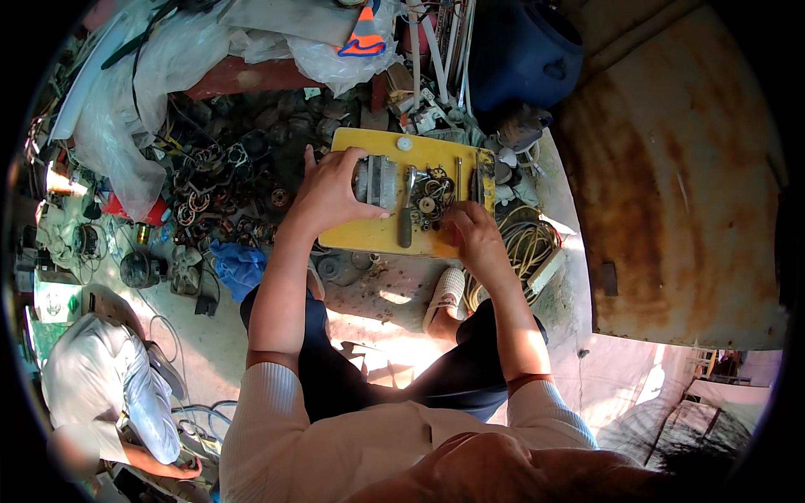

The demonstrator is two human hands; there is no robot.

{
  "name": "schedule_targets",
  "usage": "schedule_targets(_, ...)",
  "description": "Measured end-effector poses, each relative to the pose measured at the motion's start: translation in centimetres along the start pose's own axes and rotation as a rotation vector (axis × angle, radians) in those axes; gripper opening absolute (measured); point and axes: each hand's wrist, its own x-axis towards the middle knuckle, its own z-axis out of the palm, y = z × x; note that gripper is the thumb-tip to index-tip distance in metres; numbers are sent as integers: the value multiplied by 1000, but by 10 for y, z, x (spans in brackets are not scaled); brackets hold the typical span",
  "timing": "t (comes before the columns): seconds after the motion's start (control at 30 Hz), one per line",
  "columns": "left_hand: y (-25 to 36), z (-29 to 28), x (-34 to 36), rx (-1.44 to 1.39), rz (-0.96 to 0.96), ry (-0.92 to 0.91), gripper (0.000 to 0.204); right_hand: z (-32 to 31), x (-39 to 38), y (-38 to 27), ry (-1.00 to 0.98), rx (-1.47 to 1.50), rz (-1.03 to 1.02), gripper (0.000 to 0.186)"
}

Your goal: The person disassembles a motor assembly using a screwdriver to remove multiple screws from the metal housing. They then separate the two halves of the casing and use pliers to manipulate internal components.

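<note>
Before me is a yellow board (365, 236) bearing a grey finned metal housing (381, 184), a grey-handled tool (405, 223), a pile of small rings and gears (432, 189), a thin metal rod (459, 174) and a white disc (404, 144). My left hand (334, 189) grips the housing, thumb along its lower end and fingers over the upper side. My right hand (471, 230) is at the board's right part beside the small parts, fingers curled together; whatever they may hold is hidden.
A co-worker (101, 377) bends down at lower left. Motor parts (201, 184), plastic sheeting (126, 142) and a blue cloth (239, 268) crowd the left. A blue drum (520, 54) stands behind; coiled cable (520, 251) and a rusty metal panel (679, 218) are at right.
</note>
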Motion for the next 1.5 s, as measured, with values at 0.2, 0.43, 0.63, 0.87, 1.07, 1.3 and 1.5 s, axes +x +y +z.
schedule_targets(0.2, 2, 0, 5, 6, -8, -4, 96, 8, 42, -18, 248, 227, 32, 22)
schedule_targets(0.43, 3, 4, 5, 34, 26, 23, 93, 38, 73, -45, 200, 578, 188, 55)
schedule_targets(0.63, -7, 3, 2, -3, 38, 25, 94, 50, 81, -56, 212, 569, 152, 59)
schedule_targets(0.87, -39, 6, 9, -564, 8, -112, 76, 66, 83, -54, 227, 702, 148, 60)
schedule_targets(1.07, -34, 16, 19, -825, -167, 4, 33, 75, 81, -47, 208, 726, 193, 56)
schedule_targets(1.3, -41, 33, 26, -832, -249, 82, 37, 70, 81, -50, 191, 713, 184, 56)
schedule_targets(1.5, -38, 37, 30, -662, -299, 184, 39, 67, 81, -56, 201, 659, 168, 55)
